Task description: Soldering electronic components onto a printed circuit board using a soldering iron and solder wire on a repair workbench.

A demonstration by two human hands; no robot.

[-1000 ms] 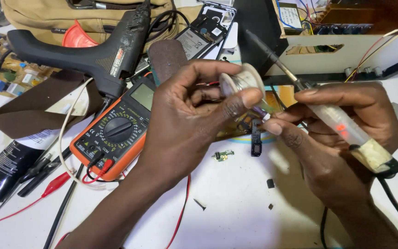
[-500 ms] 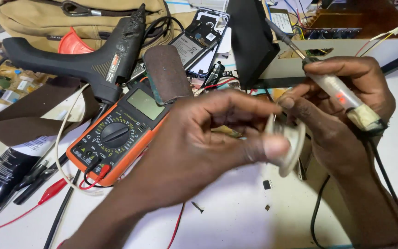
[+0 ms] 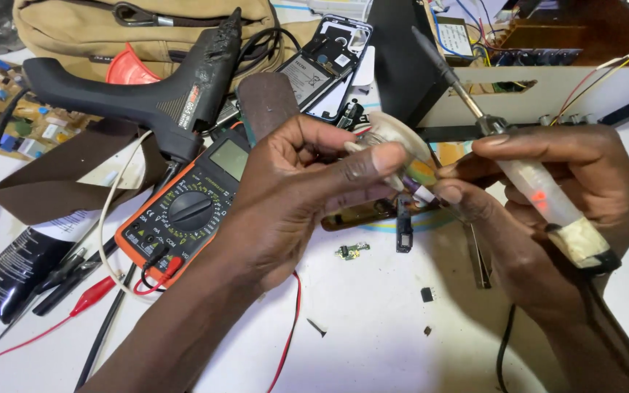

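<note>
Your left hand (image 3: 307, 182) pinches the solder spool (image 3: 394, 145); your right hand (image 3: 547, 196), just beside it, grips the soldering iron (image 3: 525, 182), tip angled up-left.

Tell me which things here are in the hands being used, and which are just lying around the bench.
In hand: left hand holds solder spool; right hand holds soldering iron.

Lying about: multimeter, glue gun, opened phone, tan bag, red probe.
</note>
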